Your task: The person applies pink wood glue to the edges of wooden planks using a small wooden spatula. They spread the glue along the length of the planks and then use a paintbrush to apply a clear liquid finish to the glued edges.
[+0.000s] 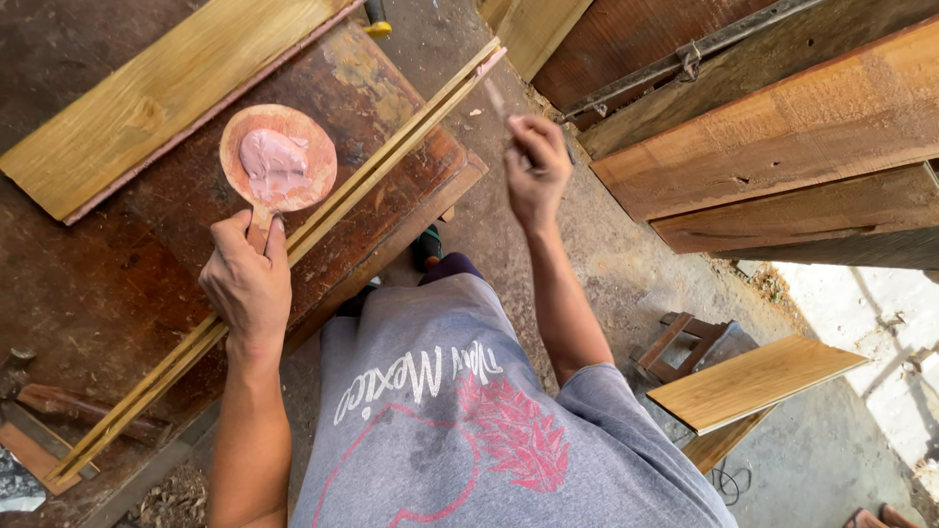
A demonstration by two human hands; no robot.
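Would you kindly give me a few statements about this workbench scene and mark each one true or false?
1. The left hand holds a round wooden paddle by its handle. True.
2. The paddle carries green paste. False: the putty on it is pink.
3. The right hand holds a thin blade near the end of the long strips. True.
4. The right hand rests flat on the bench. False: it is raised and closed on the blade.
5. A pale plank lies on the bench beyond the paddle. True.
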